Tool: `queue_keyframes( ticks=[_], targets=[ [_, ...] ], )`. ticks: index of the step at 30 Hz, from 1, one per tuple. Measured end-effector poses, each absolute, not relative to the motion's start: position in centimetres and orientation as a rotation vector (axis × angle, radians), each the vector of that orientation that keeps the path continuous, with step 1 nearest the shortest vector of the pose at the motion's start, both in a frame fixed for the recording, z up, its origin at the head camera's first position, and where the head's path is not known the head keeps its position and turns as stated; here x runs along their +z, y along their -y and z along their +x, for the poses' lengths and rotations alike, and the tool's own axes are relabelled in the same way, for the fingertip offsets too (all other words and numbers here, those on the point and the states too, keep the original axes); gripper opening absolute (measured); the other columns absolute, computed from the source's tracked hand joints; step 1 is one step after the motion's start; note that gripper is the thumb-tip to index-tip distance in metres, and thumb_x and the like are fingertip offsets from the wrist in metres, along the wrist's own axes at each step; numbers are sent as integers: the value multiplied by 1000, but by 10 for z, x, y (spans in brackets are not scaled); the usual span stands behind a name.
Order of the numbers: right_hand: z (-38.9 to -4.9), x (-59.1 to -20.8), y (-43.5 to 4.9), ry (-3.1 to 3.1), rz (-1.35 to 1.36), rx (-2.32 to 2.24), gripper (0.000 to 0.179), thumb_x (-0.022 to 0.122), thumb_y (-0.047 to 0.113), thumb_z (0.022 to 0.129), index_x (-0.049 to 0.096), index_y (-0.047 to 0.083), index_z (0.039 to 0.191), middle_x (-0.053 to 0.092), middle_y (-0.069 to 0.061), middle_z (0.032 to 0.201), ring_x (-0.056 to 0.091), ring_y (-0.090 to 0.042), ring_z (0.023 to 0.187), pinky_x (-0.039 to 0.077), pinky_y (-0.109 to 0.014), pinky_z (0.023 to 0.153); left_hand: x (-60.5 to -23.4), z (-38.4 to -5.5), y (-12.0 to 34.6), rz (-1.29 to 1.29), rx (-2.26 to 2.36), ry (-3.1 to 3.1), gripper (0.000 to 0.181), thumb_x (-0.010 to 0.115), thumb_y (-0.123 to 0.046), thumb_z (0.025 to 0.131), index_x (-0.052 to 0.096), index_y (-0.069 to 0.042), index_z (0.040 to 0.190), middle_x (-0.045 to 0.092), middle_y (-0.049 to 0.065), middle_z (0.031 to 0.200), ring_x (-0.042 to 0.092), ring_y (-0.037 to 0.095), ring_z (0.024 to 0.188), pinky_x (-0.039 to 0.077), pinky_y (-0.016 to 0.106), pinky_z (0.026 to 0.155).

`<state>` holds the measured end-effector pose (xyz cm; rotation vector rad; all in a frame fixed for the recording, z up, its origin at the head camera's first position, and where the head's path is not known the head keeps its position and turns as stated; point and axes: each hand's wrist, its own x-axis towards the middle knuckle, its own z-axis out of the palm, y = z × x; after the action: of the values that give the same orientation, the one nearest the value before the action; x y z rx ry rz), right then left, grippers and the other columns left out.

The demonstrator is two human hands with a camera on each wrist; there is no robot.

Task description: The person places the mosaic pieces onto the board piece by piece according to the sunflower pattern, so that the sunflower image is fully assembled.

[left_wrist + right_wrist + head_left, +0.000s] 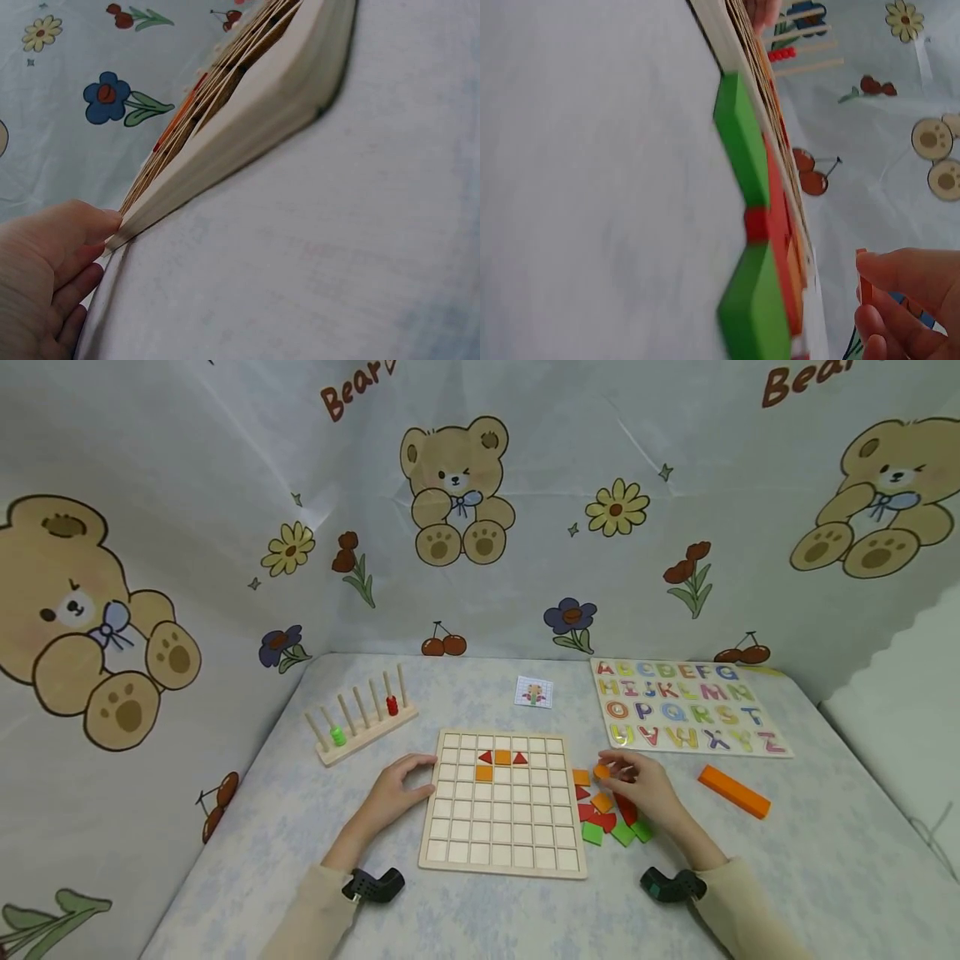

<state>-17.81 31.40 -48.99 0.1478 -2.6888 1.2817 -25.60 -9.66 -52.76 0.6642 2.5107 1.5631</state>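
Observation:
A square wooden grid board [502,836] lies in the middle of the table, with two orange squares and two red triangles in its upper cells. My left hand [395,791] rests against the board's left edge, thumb and fingertips touching the wooden rim [217,161]. To the right of the board, my right hand [647,787] pinches a small orange piece [602,772] between thumb and fingers; the right wrist view shows this thin orange piece [865,279] edge-on. Below that hand lie loose orange, red and green pieces, among them a green square [592,833].
A peg rack [367,727] with green and red rings stands at the back left. A small picture card [534,692] lies behind the board. At the back right is an alphabet board [678,706], with an orange bar [733,791] in front of it.

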Motion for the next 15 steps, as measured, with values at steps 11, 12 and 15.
queue_keyframes(
  ticks=[11, 12, 15],
  targets=[
    [-210, -472, -217, 2639, 336, 1440, 30, 78, 0, 82, 69, -5, 111, 71, -19, 101, 62, -21, 81, 51, -22, 71, -526, -258, 98, 650, 1561, -2502, 46, 73, -19, 91, 60, -13, 135, 58, 8, 140, 46, 30, 140, 35, 52, 117],
    [-212, -474, -209, 2646, 348, 1440, 29, 77, -1, 82, 69, -6, 110, 70, -19, 101, 61, -20, 80, 51, -21, 70, -526, -258, 98, 649, 1558, -2498, 46, 73, -19, 91, 60, -14, 135, 58, 8, 140, 46, 30, 140, 35, 52, 117],
    [-216, -483, -193, 2669, 352, 1449, 27, 76, -2, 82, 69, -5, 108, 69, -18, 99, 59, -18, 78, 51, -22, 69, -526, -257, 98, 647, 1556, -2489, 45, 72, -18, 92, 61, -14, 135, 58, 7, 141, 46, 30, 140, 36, 52, 117]
  ],
)
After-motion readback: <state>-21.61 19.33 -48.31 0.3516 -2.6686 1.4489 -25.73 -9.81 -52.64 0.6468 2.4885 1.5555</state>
